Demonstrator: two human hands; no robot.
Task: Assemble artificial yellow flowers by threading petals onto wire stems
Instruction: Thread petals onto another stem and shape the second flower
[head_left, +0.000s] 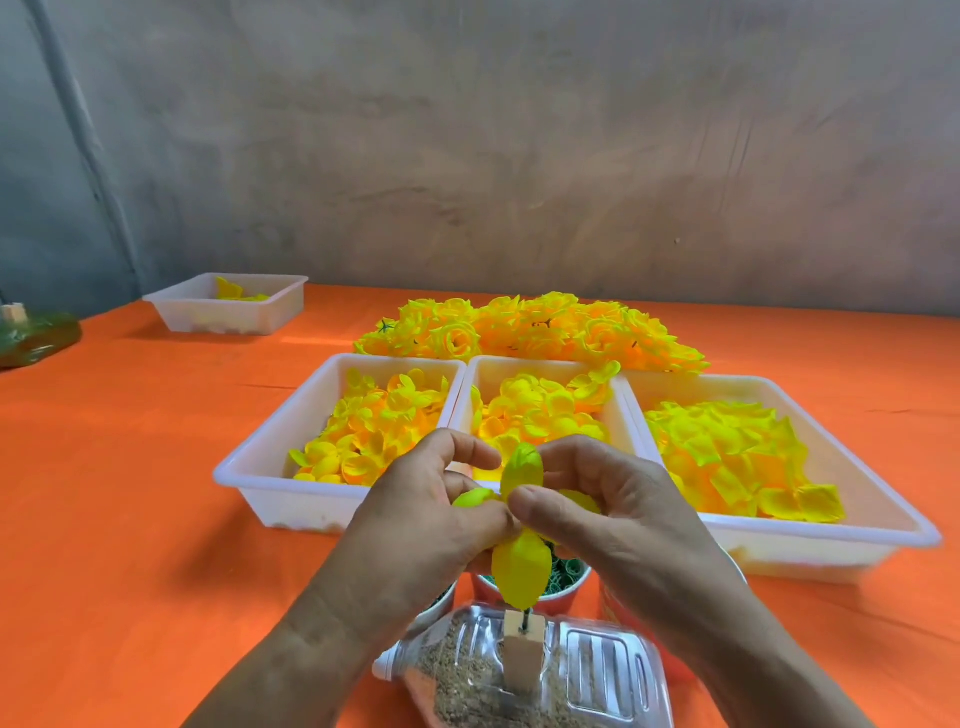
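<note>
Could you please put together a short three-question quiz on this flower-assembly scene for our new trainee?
1. True or false: the left hand and the right hand both hold the yellow petal piece.
2. How many white petal trays stand side by side behind the hands: A two, B three, C four?
3. Fill in: the finished yellow flowers lie ___ those trays.
Key: 1 true; 2 B; 3 behind.

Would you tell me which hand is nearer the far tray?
Left. The left hand is right of the far tray, closer to the camera; the right hand is farther right.
</note>
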